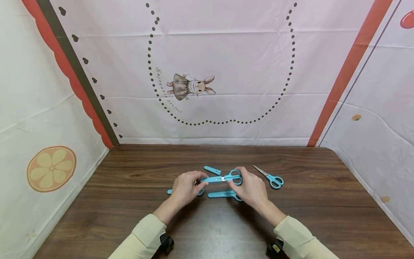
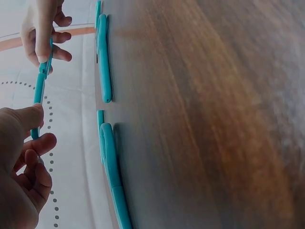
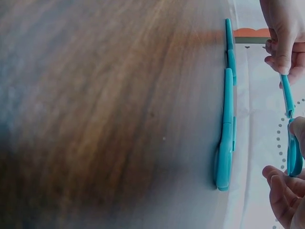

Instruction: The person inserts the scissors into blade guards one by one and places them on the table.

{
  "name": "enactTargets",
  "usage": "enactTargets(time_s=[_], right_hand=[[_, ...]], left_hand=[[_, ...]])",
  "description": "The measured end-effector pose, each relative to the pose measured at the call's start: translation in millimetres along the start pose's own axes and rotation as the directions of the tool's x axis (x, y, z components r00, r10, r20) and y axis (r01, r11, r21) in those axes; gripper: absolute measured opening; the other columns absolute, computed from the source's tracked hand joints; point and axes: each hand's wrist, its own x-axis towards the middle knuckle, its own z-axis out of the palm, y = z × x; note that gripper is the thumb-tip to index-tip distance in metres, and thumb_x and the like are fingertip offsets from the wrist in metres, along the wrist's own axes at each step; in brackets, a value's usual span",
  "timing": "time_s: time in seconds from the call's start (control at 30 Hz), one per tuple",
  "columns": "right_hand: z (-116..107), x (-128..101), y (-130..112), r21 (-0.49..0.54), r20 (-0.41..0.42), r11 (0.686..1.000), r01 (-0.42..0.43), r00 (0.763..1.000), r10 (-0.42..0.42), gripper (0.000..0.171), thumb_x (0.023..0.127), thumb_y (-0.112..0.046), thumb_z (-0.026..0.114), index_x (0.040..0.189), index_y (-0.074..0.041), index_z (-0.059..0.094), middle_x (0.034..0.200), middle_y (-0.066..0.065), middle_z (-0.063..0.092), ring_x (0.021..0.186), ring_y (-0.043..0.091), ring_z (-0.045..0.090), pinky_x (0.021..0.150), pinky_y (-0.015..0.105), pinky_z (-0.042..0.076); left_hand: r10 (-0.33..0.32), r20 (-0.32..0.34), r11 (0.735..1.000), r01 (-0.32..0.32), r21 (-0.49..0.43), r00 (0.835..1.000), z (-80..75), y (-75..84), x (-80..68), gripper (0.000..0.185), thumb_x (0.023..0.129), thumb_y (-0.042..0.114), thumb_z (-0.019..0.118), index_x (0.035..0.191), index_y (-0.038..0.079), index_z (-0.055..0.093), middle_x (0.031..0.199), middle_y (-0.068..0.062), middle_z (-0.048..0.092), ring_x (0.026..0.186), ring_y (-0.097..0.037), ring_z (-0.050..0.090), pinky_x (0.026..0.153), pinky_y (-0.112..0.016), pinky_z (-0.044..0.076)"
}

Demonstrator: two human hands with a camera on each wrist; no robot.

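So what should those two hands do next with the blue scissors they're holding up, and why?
Probably slide the cover fully along the blades: the left hand pinches the sheath end of the raised scissors, the right hand grips the handle loops, and both lift them off the table.

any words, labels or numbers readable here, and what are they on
"Enjoyable perfect": my best reading of the small curved script beside the rabbit drawing on the backdrop cloth; the letters are faint, so it is uncertain.
Held scissors, white patch at the pivot: too small to read.
Nothing else carries readable text.
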Motion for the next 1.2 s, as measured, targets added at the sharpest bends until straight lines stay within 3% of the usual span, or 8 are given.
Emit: enactTargets(time_s=[0.37, 0.6, 1.2], right_hand=[[-0.1, -1.0, -1.7, -0.006, -0.008, 1.0, 0.009, 1.0, -0.009, 0.047, 0.076, -0.038, 0.072, 0.111, -0.011, 0.059, 0.052, -0.012, 0.039, 0.04, 0.003, 0.03, 0.04, 0.022, 0.025], [0.6, -1.5, -3.4, -0.003, -0.015, 1.0, 0.011, 1.0, -0.011, 0.046, 0.076, -0.037, 0.072, 0.111, -0.01, 0.059, 0.053, -0.012, 0.039, 0.04, 0.003, 0.03, 0.039, 0.022, 0.024], [4.2, -1.7, -5.0, -0.023, -0.043, 0.999, 0.026, 0.999, -0.027, 0.048, 0.074, -0.037, 0.075, 0.109, -0.009, 0.059, 0.052, -0.011, 0.039, 0.039, 0.001, 0.026, 0.038, 0.021, 0.022]], left_hand=[[0.032, -0.02, 0.999, -0.031, 0.007, 0.999, 3.7, -2.4, -2.3, 0.015, 0.076, 0.024, 0.075, 0.09, 0.022, 0.07, 0.068, 0.015, 0.056, 0.052, 0.002, 0.039, 0.043, -0.016, 0.03], [0.001, 0.003, 1.0, -0.001, 0.003, 1.0, 3.0, -2.2, -2.4, 0.015, 0.077, 0.026, 0.074, 0.091, 0.021, 0.07, 0.068, 0.015, 0.055, 0.051, 0.001, 0.038, 0.043, -0.017, 0.029], [0.0, 0.016, 1.0, 0.0, -0.002, 1.0, 0.2, -0.3, 0.5, 0.014, 0.077, 0.026, 0.074, 0.09, 0.023, 0.071, 0.065, 0.017, 0.05, 0.051, 0.0, 0.036, 0.044, -0.018, 0.029]])
